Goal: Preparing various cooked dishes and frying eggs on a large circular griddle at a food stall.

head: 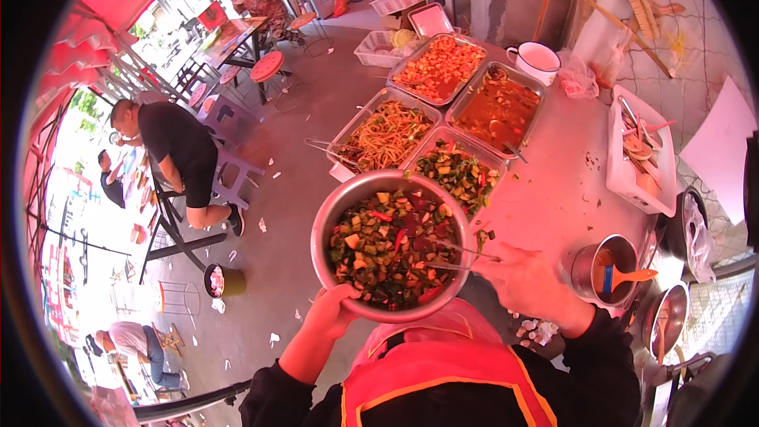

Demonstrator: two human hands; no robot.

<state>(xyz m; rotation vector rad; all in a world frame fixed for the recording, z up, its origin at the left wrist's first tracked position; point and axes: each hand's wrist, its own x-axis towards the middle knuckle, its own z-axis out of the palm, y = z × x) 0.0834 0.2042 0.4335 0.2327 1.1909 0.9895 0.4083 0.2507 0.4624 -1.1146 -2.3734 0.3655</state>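
Note:
My left hand [331, 315] grips the near-left rim of a round stainless-steel bowl [323, 237], holding it in front of my apron. Diced green vegetables [367, 249] with red chilies and dark liquid fill much of the bowl. In my right hand [525, 279] is a pair of thin metal tongs [459, 247]; their tips are in the food at the bowl's right side. Just beyond the rim, partly covered by the bowl, lies a metal tray of similar chopped vegetables [459, 172]. My fingers hide part of the tongs.
Other trays hold shredded food [388, 133], orange diced food [442, 65] and reddish liquid [495, 107]. A white utensil bin [614, 166], an enamel pot [536, 62] and a steel pot with an orange-handled brush [631, 276] stand rightward. A seated person [178, 136] is at left.

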